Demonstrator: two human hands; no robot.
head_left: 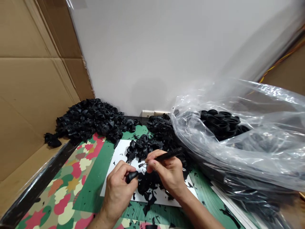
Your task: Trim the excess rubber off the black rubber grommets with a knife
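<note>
My left hand (116, 187) is shut on a small black ribbed rubber part (132, 176), which my fingers partly hide. My right hand (165, 171) grips a black-handled craft knife (166, 156) like a pen. Its metal blade (142, 165) sits just above the rubber part, and I cannot tell if they touch. Under both hands, a heap of black rubber offcuts (146, 184) lies on a white paper sheet (114, 165). More offcuts (143, 147) are heaped just beyond my right fingers.
A large heap of black ribbed parts (90, 119) lies at the back left. A clear plastic bag (238, 152) holding more parts fills the right. Beneath the paper is a green patterned mat (90, 190). Cardboard (30, 95) lines the left, with a white wall (152, 54) behind.
</note>
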